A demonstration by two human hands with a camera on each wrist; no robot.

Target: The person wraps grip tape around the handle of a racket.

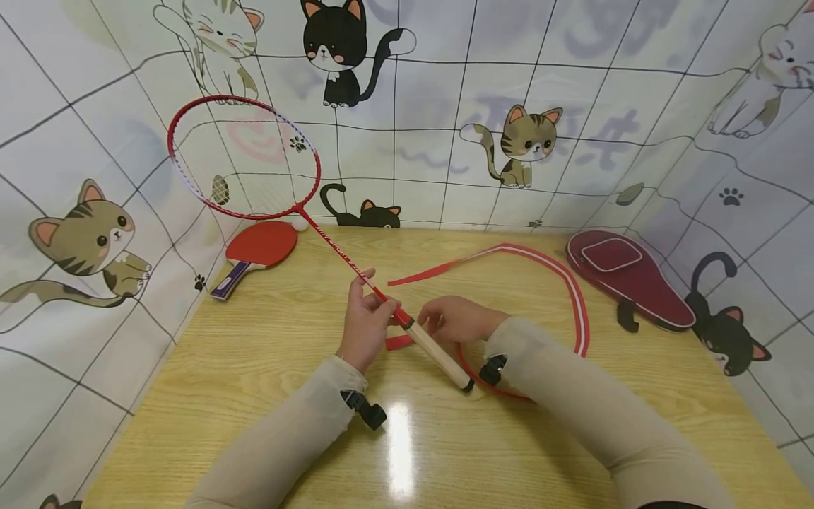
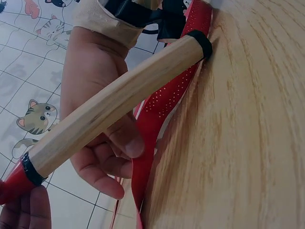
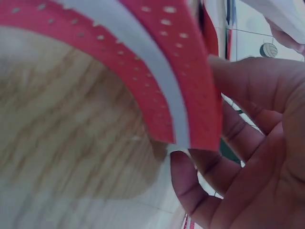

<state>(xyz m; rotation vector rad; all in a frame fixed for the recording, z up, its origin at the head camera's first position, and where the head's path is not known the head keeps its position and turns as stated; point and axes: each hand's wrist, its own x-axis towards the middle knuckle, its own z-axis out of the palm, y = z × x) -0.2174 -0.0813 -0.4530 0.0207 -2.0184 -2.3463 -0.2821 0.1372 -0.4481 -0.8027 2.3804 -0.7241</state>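
Observation:
A red badminton racket slants across the head view, its strung head up at the left. My left hand grips it where the red shaft meets the bare wooden handle, which points down to the right and ends in a black cap. Beside the handle, my right hand pinches a red perforated grip tape near one end, between thumb and fingers. A white strip runs along the tape's middle. The rest of the tape curves in a wide loop over the table, partly hidden by the right forearm.
At the back left lie a red table tennis bat and a white ball. A dark red racket case lies at the back right, with a small black curved piece beside it. Cat-print walls edge the wooden table.

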